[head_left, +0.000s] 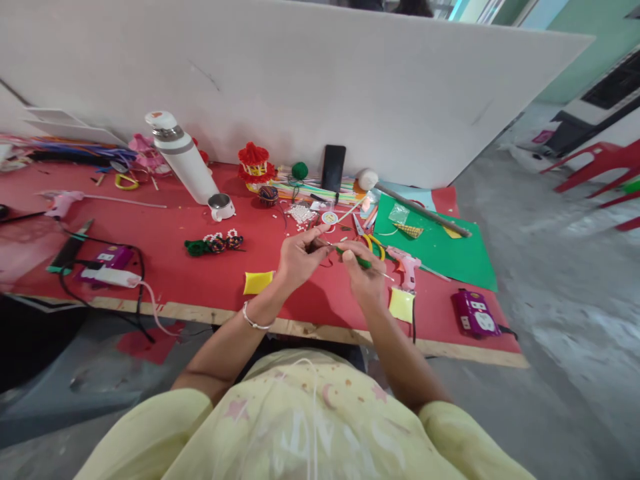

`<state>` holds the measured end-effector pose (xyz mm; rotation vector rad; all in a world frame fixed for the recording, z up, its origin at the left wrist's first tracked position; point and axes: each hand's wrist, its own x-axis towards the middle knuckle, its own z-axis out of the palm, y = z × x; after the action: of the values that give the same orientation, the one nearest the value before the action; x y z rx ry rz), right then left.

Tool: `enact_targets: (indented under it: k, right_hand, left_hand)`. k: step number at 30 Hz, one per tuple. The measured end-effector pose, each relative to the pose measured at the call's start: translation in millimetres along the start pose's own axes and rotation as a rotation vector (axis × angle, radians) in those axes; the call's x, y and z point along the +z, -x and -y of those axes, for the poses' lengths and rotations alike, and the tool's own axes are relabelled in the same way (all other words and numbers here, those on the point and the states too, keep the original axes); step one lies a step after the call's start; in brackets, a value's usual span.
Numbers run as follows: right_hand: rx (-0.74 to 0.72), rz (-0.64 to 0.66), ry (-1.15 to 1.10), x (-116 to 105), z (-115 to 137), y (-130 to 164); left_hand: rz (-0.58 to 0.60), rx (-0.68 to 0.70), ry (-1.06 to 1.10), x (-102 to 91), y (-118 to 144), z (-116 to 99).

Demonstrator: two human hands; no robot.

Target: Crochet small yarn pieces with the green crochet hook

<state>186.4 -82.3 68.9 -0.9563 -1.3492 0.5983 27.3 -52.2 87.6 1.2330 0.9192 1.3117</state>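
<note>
My left hand point(299, 257) and my right hand point(364, 270) meet above the red table point(165, 233). Between them they hold a thin green-wrapped stick point(356, 259). The right hand's fingers close around its green part, and the left hand pinches its near end, where a fine thread or wire shows. A silver bangle sits on my left wrist. Just beyond my hands lie a small round tape spool point(329, 217), white beads point(301, 213) and yellow-handled scissors point(373, 243).
A white flask point(181, 157) and its cap stand at the back. A pink glue gun point(407, 267), yellow pads point(258, 282), green paper sheet point(440, 250), purple sockets point(473, 313), phone point(333, 168), red ornament point(255, 163) and beaded chain point(214, 244) lie around. Red chairs point(600, 167) stand right.
</note>
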Motion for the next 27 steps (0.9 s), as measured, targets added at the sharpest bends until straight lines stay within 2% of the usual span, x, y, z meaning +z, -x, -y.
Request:
enact_targets:
  k: [3, 4, 6, 9, 11, 13, 18, 21, 24, 27]
  right_hand:
    - [-0.27, -0.036, 0.29, 9, 3, 12]
    - [-0.347, -0.024, 0.343, 9, 3, 13]
    - [-0.432, -0.005, 0.36, 7, 3, 13]
    - [-0.317, 0.057, 0.233, -4, 2, 5]
    - [-0.208, 0.141, 0.136, -14, 5, -5]
    - [-0.196, 0.254, 0.103, -25, 10, -17]
    - [-0.259, 0.474, 0.13, -48, 25, -42]
    - [-0.212, 0.556, 0.126, -60, 29, -51]
    - [-0.058, 0.566, 0.029, -66, 21, -52]
    - [0.137, 0.431, -0.17, -50, 3, -37]
  left_hand:
    - [-0.142, -0.005, -0.015, 8.5, 2, 10]
    - [-0.138, -0.034, 0.028, 8.1, 2, 12]
    - [-0.061, -0.13, 0.16, 3.0, 2, 11]
    - [0.114, -0.287, 0.285, -11.9, -2, 3]
    - [0.191, -0.357, 0.266, -22.0, -4, -4]
    - [0.245, -0.396, 0.23, -29.2, -6, -9]
    - [0.303, -0.385, 0.149, -34.6, -10, -12]
    - [0.335, -0.354, 0.032, -35.5, -12, -12]
    - [0.399, -0.292, -0.1, -33.0, -11, -16]
    - [0.384, -0.233, -0.104, -22.7, -7, -16]
